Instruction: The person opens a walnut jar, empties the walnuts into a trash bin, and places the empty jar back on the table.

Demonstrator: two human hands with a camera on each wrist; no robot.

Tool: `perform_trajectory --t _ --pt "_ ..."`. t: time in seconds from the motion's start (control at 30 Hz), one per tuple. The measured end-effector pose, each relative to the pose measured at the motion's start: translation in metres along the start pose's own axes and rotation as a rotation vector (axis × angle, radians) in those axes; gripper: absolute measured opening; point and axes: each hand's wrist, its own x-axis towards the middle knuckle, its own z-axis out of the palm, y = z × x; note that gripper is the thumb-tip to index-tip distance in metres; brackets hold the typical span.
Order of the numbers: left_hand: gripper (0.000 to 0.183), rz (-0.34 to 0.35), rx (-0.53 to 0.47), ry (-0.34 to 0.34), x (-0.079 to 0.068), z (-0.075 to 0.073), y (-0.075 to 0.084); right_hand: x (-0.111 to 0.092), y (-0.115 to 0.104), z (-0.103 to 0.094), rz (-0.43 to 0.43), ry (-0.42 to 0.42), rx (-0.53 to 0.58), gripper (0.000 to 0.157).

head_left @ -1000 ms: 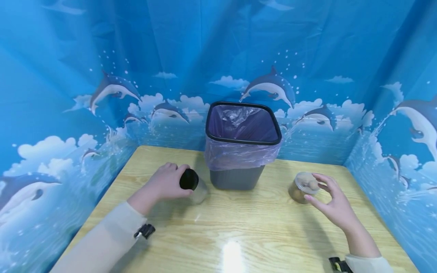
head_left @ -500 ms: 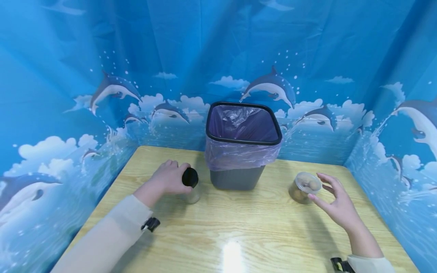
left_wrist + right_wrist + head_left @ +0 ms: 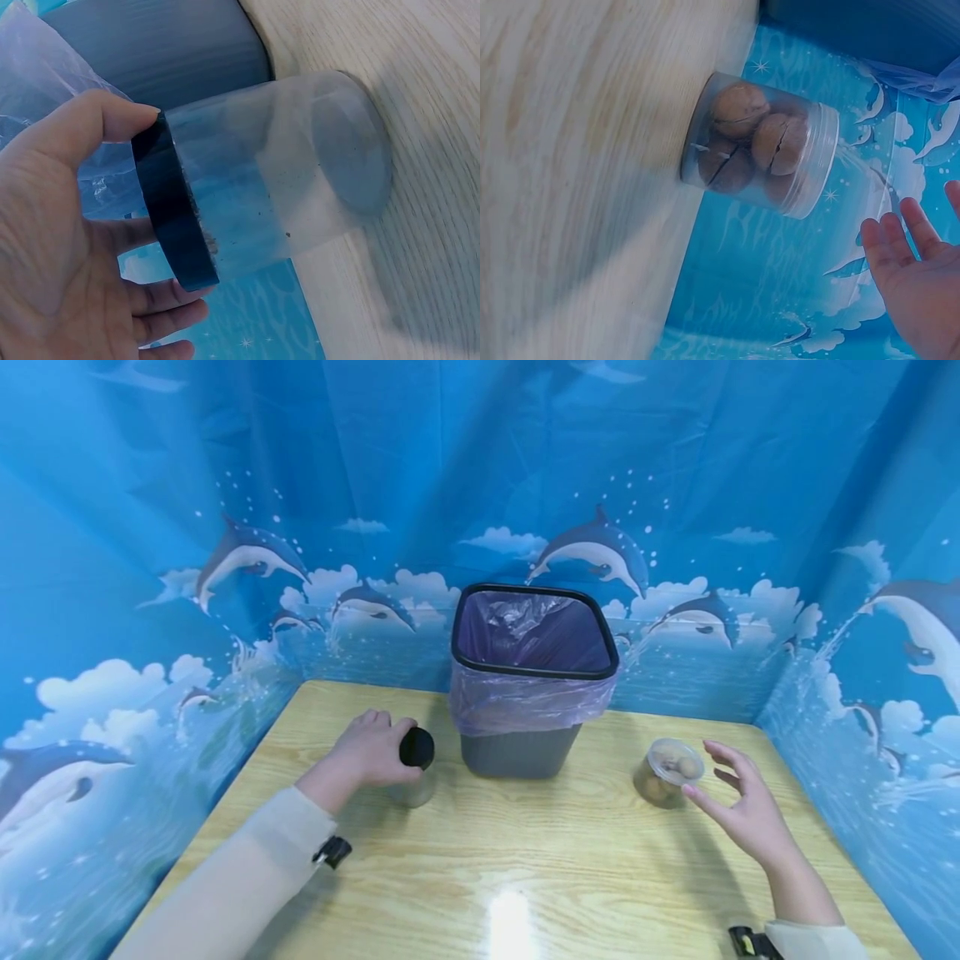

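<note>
My left hand (image 3: 369, 753) grips the black lid (image 3: 174, 202) of a clear plastic jar (image 3: 412, 789), thumb on one side and fingers on the other. The jar is upright with its base at the tabletop. Only small dark crumbs show inside its clear wall in the left wrist view. On the right stands a second clear jar (image 3: 761, 142), its threaded rim bare, holding several round brown nuts with cracked shells (image 3: 780, 144). Beside it my right hand (image 3: 746, 810) hovers, thumb and fingers spread apart and holding nothing.
A grey bin (image 3: 517, 752) with a black rim and a purple plastic liner (image 3: 532, 702) stands at the back middle, between the two jars. Blue dolphin-print curtains (image 3: 420, 485) enclose the wooden table (image 3: 570, 868) at the back and sides.
The left jar has come from a tilt to upright, its base shifting left, with my left hand still on the lid. My right hand has drawn slightly right, away from the nut jar.
</note>
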Motion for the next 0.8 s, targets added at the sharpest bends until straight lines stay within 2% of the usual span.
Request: perform_trajectory --t 0.37,0.57,0.8 --pt "0.084 0.013 0.003 0.034 0.002 0.005 -0.004 0.003 0.013 0.001 0.032 0.008 0.018 0.076" --pt "0.084 0.019 -0.011 0.051 -0.002 0.004 -0.002 0.005 0.021 0.002 0.059 0.028 0.046 0.078" --pt "0.086 0.033 0.015 0.073 -0.005 0.004 -0.003 0.007 0.030 0.003 0.133 0.027 0.074 0.080"
